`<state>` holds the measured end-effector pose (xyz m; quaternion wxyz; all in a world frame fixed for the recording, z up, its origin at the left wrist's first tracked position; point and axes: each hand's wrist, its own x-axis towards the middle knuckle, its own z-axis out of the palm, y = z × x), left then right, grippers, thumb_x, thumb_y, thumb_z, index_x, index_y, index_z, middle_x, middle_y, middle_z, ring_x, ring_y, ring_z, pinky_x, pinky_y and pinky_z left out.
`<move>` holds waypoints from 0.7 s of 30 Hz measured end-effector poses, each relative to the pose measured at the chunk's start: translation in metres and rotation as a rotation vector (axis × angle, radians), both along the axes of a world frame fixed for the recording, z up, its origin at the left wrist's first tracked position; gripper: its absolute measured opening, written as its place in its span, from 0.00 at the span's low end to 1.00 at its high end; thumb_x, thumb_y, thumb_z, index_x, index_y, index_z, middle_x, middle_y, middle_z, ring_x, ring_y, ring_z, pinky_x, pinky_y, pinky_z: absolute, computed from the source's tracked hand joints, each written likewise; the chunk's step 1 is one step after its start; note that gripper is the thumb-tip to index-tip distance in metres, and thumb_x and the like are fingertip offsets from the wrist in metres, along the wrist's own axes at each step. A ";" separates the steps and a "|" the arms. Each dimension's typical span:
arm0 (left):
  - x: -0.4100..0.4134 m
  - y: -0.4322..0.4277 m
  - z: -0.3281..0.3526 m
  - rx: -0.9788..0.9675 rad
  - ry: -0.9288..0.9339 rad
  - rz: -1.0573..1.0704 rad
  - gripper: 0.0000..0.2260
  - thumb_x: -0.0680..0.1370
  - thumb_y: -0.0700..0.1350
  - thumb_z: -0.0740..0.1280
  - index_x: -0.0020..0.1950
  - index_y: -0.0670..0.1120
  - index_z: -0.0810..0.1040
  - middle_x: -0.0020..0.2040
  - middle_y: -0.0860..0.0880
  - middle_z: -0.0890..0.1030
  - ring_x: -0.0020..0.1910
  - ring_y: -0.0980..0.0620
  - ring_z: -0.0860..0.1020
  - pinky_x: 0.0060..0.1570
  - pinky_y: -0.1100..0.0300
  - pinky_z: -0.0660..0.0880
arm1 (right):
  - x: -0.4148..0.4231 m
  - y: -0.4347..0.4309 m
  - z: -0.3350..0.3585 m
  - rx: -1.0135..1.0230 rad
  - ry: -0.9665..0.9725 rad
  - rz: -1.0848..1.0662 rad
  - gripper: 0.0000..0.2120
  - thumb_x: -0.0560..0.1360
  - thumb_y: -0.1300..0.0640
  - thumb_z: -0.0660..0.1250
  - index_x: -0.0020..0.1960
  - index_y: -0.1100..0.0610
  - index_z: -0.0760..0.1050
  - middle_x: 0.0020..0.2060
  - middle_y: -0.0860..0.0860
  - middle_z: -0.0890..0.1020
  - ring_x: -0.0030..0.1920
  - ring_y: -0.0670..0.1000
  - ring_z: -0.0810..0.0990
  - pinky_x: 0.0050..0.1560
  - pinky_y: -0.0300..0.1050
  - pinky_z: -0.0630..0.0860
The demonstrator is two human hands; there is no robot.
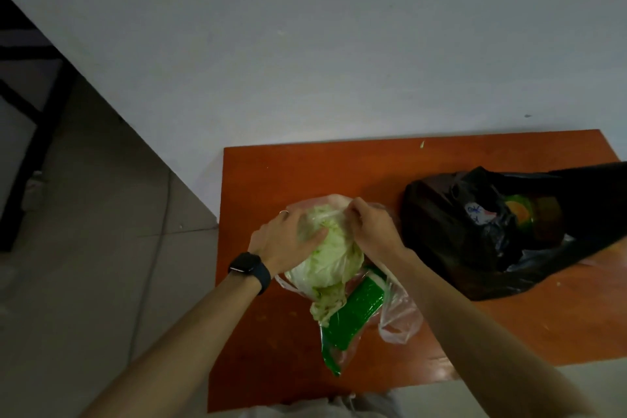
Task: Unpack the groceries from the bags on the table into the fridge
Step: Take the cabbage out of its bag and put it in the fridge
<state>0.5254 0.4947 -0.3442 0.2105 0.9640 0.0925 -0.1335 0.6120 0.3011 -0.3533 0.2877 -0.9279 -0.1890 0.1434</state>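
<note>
From the head camera I see the left hand (288,241) cupping the cabbage (325,261), fingers curled over it. The right hand (369,226) pinches the clear bag (398,316) at the cabbage's top. Both rest on the orange table (271,176), beside the black bag (441,214).

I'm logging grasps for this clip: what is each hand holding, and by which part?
The left hand grips the cabbage round its upper left side. The right hand pinches the clear bag by its rim, at the cabbage's top.
</note>
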 end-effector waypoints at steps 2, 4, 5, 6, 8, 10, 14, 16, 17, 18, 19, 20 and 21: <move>0.002 -0.005 -0.001 0.006 0.004 -0.015 0.29 0.78 0.70 0.56 0.68 0.50 0.69 0.56 0.50 0.78 0.42 0.50 0.79 0.31 0.59 0.72 | 0.004 0.002 -0.002 -0.004 0.031 0.004 0.08 0.82 0.55 0.59 0.46 0.57 0.69 0.38 0.52 0.79 0.38 0.56 0.77 0.36 0.54 0.73; 0.003 -0.001 -0.001 -0.145 -0.047 0.034 0.20 0.81 0.62 0.58 0.59 0.47 0.72 0.44 0.49 0.79 0.34 0.49 0.77 0.29 0.54 0.72 | 0.004 0.001 -0.006 0.014 0.031 0.026 0.09 0.83 0.55 0.59 0.46 0.57 0.68 0.39 0.53 0.78 0.39 0.55 0.76 0.37 0.52 0.71; 0.003 0.003 -0.002 -0.217 -0.071 0.051 0.16 0.82 0.59 0.58 0.54 0.47 0.72 0.38 0.48 0.77 0.31 0.47 0.75 0.29 0.52 0.71 | 0.003 0.001 -0.008 0.040 0.041 0.031 0.09 0.83 0.55 0.58 0.45 0.58 0.68 0.39 0.53 0.77 0.39 0.54 0.75 0.35 0.46 0.69; 0.004 0.006 -0.003 -0.261 -0.080 0.054 0.14 0.83 0.57 0.58 0.51 0.47 0.71 0.33 0.47 0.75 0.28 0.46 0.73 0.27 0.53 0.68 | 0.001 0.000 -0.009 0.075 0.062 0.028 0.10 0.83 0.56 0.58 0.45 0.58 0.67 0.38 0.52 0.76 0.38 0.53 0.74 0.33 0.41 0.66; 0.004 0.011 -0.004 -0.312 -0.093 0.072 0.11 0.83 0.54 0.60 0.47 0.48 0.71 0.28 0.48 0.71 0.23 0.47 0.67 0.25 0.56 0.63 | -0.002 0.001 -0.009 0.108 0.096 0.011 0.09 0.84 0.57 0.58 0.46 0.59 0.67 0.36 0.52 0.77 0.34 0.52 0.74 0.30 0.41 0.63; 0.008 0.012 -0.003 -0.358 -0.097 0.118 0.10 0.83 0.54 0.61 0.44 0.52 0.70 0.26 0.48 0.70 0.22 0.47 0.67 0.24 0.57 0.62 | -0.002 0.000 -0.008 0.093 0.087 -0.002 0.08 0.84 0.56 0.57 0.48 0.58 0.68 0.37 0.52 0.78 0.33 0.50 0.74 0.31 0.46 0.62; 0.011 0.009 -0.002 -0.346 -0.101 0.141 0.11 0.81 0.55 0.64 0.40 0.55 0.70 0.28 0.50 0.74 0.26 0.47 0.74 0.25 0.59 0.67 | -0.002 -0.011 -0.006 0.040 0.038 0.007 0.08 0.84 0.53 0.57 0.49 0.56 0.68 0.38 0.50 0.78 0.33 0.51 0.74 0.33 0.46 0.63; 0.011 0.005 -0.004 -0.341 -0.108 0.191 0.11 0.80 0.55 0.64 0.41 0.53 0.72 0.32 0.49 0.79 0.31 0.49 0.78 0.30 0.57 0.72 | -0.001 -0.017 -0.007 0.033 0.045 0.038 0.08 0.83 0.53 0.58 0.47 0.55 0.69 0.38 0.48 0.77 0.34 0.49 0.74 0.34 0.46 0.63; 0.013 0.003 -0.005 -0.346 -0.103 0.230 0.11 0.80 0.55 0.65 0.41 0.51 0.73 0.36 0.50 0.81 0.34 0.51 0.79 0.34 0.56 0.75 | 0.002 -0.018 -0.009 0.032 0.055 0.049 0.09 0.83 0.52 0.59 0.46 0.54 0.69 0.38 0.48 0.77 0.35 0.49 0.75 0.33 0.46 0.63; 0.016 0.002 -0.010 -0.356 -0.090 0.275 0.11 0.79 0.55 0.65 0.42 0.51 0.74 0.38 0.52 0.82 0.38 0.53 0.80 0.37 0.56 0.76 | 0.008 -0.017 -0.011 0.032 0.072 0.053 0.09 0.83 0.52 0.60 0.45 0.55 0.70 0.38 0.48 0.78 0.37 0.50 0.76 0.33 0.45 0.65; 0.021 0.001 -0.013 -0.372 -0.072 0.320 0.10 0.79 0.54 0.65 0.42 0.50 0.73 0.40 0.53 0.82 0.40 0.54 0.79 0.37 0.56 0.75 | 0.014 -0.014 -0.014 0.031 0.100 0.046 0.10 0.83 0.52 0.61 0.45 0.55 0.71 0.39 0.49 0.79 0.38 0.51 0.77 0.34 0.46 0.68; 0.025 0.001 -0.017 -0.387 -0.052 0.359 0.10 0.79 0.53 0.65 0.41 0.50 0.72 0.40 0.54 0.81 0.40 0.54 0.79 0.36 0.57 0.72 | 0.021 -0.010 -0.018 0.024 0.140 0.035 0.10 0.82 0.52 0.61 0.45 0.55 0.72 0.39 0.50 0.80 0.39 0.52 0.78 0.36 0.47 0.72; 0.030 0.000 -0.021 -0.404 -0.033 0.384 0.10 0.80 0.52 0.65 0.41 0.50 0.71 0.40 0.53 0.79 0.41 0.52 0.78 0.35 0.58 0.70 | 0.029 -0.006 -0.021 0.008 0.183 0.030 0.09 0.83 0.52 0.61 0.46 0.55 0.73 0.39 0.51 0.81 0.38 0.51 0.79 0.38 0.49 0.74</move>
